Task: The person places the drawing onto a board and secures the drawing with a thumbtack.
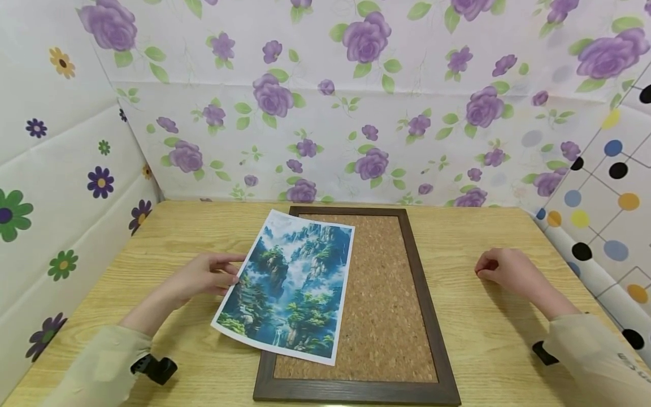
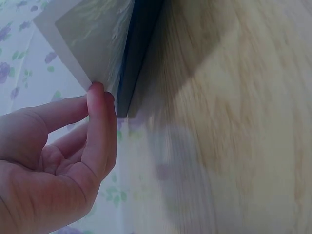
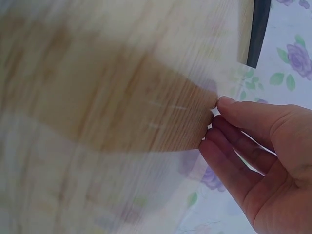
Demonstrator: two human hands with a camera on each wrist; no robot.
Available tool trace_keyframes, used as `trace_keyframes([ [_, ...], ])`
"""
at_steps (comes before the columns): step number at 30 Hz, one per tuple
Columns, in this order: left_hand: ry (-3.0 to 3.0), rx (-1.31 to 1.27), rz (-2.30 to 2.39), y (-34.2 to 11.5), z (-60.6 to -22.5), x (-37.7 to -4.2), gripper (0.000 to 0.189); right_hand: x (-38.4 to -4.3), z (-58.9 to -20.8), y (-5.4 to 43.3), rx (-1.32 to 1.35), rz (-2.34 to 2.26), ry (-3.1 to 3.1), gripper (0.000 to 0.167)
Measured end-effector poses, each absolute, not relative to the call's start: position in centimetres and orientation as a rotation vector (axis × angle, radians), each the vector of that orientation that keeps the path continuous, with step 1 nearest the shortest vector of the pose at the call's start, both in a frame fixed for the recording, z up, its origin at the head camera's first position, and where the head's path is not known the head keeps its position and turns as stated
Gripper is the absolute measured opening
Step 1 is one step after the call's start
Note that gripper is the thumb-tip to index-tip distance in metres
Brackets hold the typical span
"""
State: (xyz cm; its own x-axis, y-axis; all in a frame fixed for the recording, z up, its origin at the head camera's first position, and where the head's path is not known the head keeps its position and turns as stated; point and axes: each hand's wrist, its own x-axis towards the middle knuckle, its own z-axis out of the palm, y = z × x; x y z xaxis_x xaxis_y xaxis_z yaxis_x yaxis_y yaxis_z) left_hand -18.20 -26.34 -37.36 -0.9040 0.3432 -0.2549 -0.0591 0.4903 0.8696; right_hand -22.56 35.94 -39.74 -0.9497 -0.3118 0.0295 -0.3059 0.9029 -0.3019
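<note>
A white-bordered landscape print [image 1: 287, 282] of misty blue-green mountains lies tilted over the left part of a dark-framed cork board [image 1: 386, 305]. My left hand [image 1: 208, 275] pinches the print's left edge between thumb and fingers. In the left wrist view, the thumb and fingertips of that left hand [image 2: 73, 151] meet at the edge of the print [image 2: 92, 41], whose pale surface rises away. To the right of the board, my right hand [image 1: 508, 274] is low over the table, fingers curled and thumb drawn in. A tiny red thing [image 1: 477, 272] shows at its fingertips; its kind cannot be told.
Both the board and my hands are on a light wood-grain table [image 1: 193, 350]. A wall covering with purple roses [image 1: 366, 164] stands along the back edge. Patterned side walls rise at left and right. Each wrist carries a black camera mount [image 1: 155, 368].
</note>
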Motion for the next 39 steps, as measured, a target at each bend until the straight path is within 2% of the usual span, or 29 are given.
trace_keyframes([
  [21, 2.268, 0.264, 1.414, -22.6, -38.2, -18.6, 0.066, -23.0, -38.5, 35.6, -0.547, -0.512, 3.051, 0.005],
  [27, 2.251, 0.257, 1.442, -21.3, -38.2, -18.5, 0.067, -23.1, -38.0, 35.0, -0.592, -0.501, 3.057, 0.011],
  [39, 2.213, 0.252, 1.452, -18.4, -38.5, -18.7, 0.074, -24.0, -37.4, 33.9, -0.660, -0.490, 3.056, 0.005],
])
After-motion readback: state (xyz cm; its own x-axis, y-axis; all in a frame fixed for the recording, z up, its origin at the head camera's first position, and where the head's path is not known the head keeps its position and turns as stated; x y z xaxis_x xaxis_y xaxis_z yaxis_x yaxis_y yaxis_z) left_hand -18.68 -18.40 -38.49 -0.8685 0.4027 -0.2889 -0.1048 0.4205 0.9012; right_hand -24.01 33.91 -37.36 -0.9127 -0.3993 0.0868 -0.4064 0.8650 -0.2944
